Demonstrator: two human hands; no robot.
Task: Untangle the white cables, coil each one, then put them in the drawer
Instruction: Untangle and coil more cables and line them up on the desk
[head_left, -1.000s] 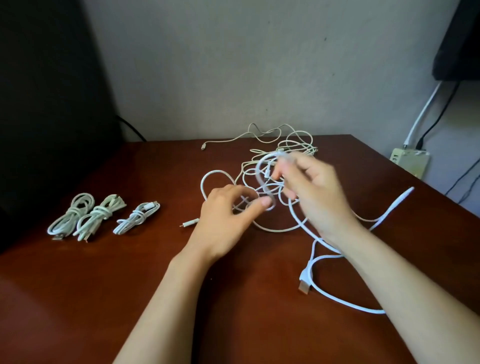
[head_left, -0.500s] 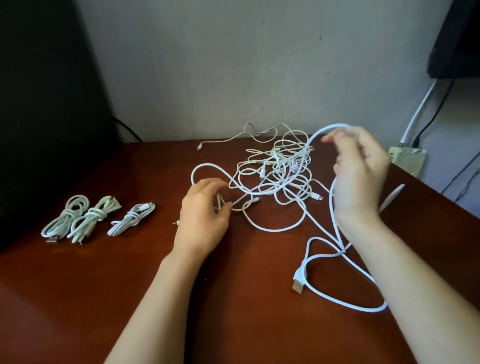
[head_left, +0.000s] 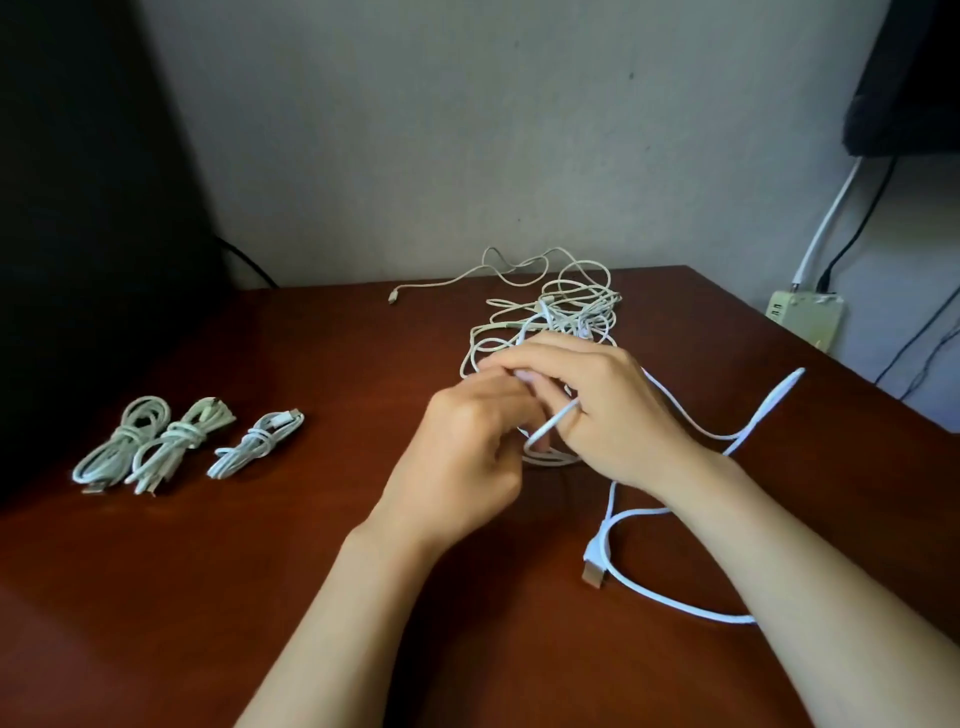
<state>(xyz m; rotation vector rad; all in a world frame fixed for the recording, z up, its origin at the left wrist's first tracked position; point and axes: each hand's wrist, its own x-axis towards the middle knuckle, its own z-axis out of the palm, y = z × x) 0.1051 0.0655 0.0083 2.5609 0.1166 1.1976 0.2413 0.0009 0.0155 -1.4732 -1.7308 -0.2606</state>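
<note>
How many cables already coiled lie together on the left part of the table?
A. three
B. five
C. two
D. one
A: three coiled cables lie side by side on the table, a left one, a middle one and a right one, apart from the tangled pile.

Over a dark reddish-brown wooden table (head_left: 260, 597), the left hand (head_left: 467, 452) and right hand (head_left: 608, 410) meet, fingers curled round a loop of thick white cable (head_left: 610, 518) whose USB plug (head_left: 592, 569) lies near the right wrist. A tangle of thin white cables (head_left: 566, 312) lies just behind; three coiled white cable bundles (head_left: 176, 447) sit well apart at left
</note>
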